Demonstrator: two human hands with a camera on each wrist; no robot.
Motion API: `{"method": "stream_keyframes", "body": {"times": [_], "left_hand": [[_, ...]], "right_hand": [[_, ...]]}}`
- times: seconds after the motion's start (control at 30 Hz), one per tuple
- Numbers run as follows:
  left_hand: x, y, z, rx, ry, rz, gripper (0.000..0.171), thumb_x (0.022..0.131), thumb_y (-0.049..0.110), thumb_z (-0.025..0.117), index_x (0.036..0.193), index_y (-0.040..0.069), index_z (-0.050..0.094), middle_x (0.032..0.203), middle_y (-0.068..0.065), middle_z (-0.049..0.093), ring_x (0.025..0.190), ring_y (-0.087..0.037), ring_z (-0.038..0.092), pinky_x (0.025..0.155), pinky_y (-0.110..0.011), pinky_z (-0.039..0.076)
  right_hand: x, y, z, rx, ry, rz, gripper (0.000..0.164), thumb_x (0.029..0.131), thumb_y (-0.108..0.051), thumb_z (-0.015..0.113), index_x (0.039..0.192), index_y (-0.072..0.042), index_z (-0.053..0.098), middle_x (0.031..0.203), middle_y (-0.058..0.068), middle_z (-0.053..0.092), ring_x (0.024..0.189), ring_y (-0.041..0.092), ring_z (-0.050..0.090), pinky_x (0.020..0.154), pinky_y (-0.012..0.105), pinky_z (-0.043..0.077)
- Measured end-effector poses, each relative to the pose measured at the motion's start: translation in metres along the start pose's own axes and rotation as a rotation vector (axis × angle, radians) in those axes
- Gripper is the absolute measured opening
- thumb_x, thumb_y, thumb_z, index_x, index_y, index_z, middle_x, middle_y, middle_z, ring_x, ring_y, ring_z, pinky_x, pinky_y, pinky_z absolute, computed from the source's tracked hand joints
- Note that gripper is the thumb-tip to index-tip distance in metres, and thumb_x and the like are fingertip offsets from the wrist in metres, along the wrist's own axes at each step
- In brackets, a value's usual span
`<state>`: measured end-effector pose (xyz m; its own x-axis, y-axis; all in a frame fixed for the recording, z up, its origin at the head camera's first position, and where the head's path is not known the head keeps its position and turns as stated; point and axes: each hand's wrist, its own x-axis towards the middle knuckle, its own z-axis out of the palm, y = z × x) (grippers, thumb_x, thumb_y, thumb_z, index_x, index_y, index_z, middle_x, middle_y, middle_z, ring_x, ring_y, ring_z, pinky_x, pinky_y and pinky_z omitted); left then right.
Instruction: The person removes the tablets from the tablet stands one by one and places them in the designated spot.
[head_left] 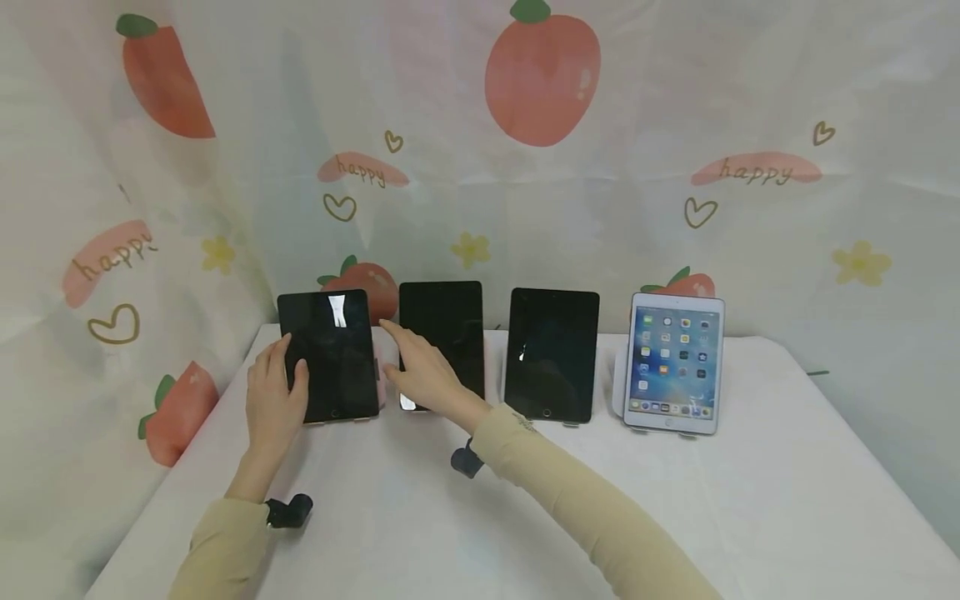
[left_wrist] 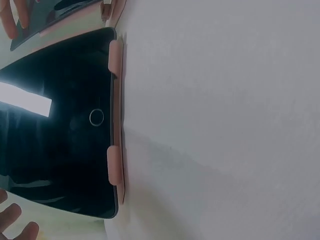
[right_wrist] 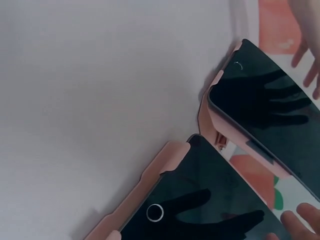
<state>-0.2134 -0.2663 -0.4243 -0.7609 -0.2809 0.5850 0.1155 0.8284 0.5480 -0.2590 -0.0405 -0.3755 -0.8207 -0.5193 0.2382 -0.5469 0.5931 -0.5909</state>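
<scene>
A black tablet (head_left: 330, 358) with a dark screen leans on a pink stand (left_wrist: 116, 165) at the far left of the table. My left hand (head_left: 276, 396) is at its left edge, the fingers relaxed and overlapping that edge in the head view. My right hand (head_left: 427, 371) reaches across in front of a second black tablet (head_left: 457, 317), fingers spread. Its fingertips point at the first tablet's right side. In the right wrist view, fingers (right_wrist: 297, 225) show close to a tablet's edge, and a dark hand reflection lies on the screens.
Further right stand a third black tablet (head_left: 552, 354) and a white tablet (head_left: 675, 362) with its home screen lit. All lean on stands on the white-covered table (head_left: 420, 517). Behind hangs a curtain (head_left: 600, 208) with fruit prints. Black wrist cameras (head_left: 291, 511) are strapped to both arms.
</scene>
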Motion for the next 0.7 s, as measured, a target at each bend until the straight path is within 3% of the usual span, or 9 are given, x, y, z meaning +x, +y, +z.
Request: {"method": "stream_keyframes", "body": {"times": [0.07, 0.13, 0.23, 0.33, 0.57, 0.7], "left_hand": [[0.002, -0.001, 0.0, 0.002, -0.005, -0.004, 0.045, 0.1, 0.02, 0.046, 0.141, 0.002, 0.042, 0.14, -0.026, 0.044, 0.123, -0.045, 0.042, 0.099, -0.061, 0.037], [0.005, -0.003, 0.0, 0.003, -0.006, -0.007, 0.046, 0.101, 0.022, 0.045, 0.142, 0.002, 0.041, 0.14, -0.027, 0.043, 0.123, -0.045, 0.042, 0.1, -0.061, 0.036], [0.009, -0.007, 0.0, -0.007, 0.006, 0.002, 0.047, 0.101, 0.022, 0.045, 0.142, 0.002, 0.04, 0.139, -0.027, 0.043, 0.126, -0.044, 0.041, 0.101, -0.06, 0.036], [0.014, -0.011, 0.001, -0.013, 0.02, 0.015, 0.047, 0.101, 0.021, 0.045, 0.143, 0.002, 0.038, 0.138, -0.028, 0.043, 0.127, -0.043, 0.041, 0.102, -0.06, 0.036], [0.027, -0.017, 0.004, -0.041, 0.009, 0.021, 0.047, 0.102, 0.017, 0.042, 0.145, 0.001, 0.034, 0.132, -0.029, 0.045, 0.115, -0.043, 0.049, 0.091, -0.059, 0.044], [0.033, -0.018, 0.006, -0.108, -0.015, -0.022, 0.047, 0.102, 0.018, 0.041, 0.146, 0.001, 0.033, 0.13, -0.029, 0.046, 0.111, -0.042, 0.052, 0.09, -0.056, 0.047]], "right_hand": [[0.005, -0.001, 0.002, -0.003, 0.003, 0.012, 0.065, 0.094, -0.02, 0.057, 0.151, -0.022, 0.027, 0.144, 0.004, 0.048, 0.095, 0.019, 0.058, 0.07, 0.028, 0.051], [0.009, -0.001, 0.003, 0.007, 0.006, 0.018, 0.066, 0.093, -0.019, 0.058, 0.152, -0.021, 0.026, 0.143, 0.005, 0.049, 0.089, 0.019, 0.055, 0.062, 0.027, 0.046], [0.018, -0.002, 0.006, 0.035, 0.02, 0.0, 0.067, 0.094, -0.017, 0.057, 0.152, -0.019, 0.024, 0.146, 0.006, 0.047, 0.111, 0.021, 0.058, 0.079, 0.032, 0.053], [0.027, -0.002, 0.01, 0.078, 0.03, -0.037, 0.068, 0.095, -0.014, 0.057, 0.153, -0.017, 0.021, 0.145, 0.008, 0.047, 0.129, 0.023, 0.051, 0.096, 0.039, 0.05], [0.041, -0.001, 0.018, 0.203, 0.049, 0.008, 0.071, 0.094, -0.012, 0.058, 0.153, -0.02, 0.019, 0.142, 0.008, 0.047, 0.125, 0.022, 0.054, 0.096, 0.038, 0.05], [0.045, -0.001, 0.02, 0.276, 0.07, 0.055, 0.069, 0.093, -0.009, 0.06, 0.151, -0.02, 0.023, 0.137, 0.009, 0.051, 0.117, 0.022, 0.057, 0.091, 0.034, 0.053]]}}
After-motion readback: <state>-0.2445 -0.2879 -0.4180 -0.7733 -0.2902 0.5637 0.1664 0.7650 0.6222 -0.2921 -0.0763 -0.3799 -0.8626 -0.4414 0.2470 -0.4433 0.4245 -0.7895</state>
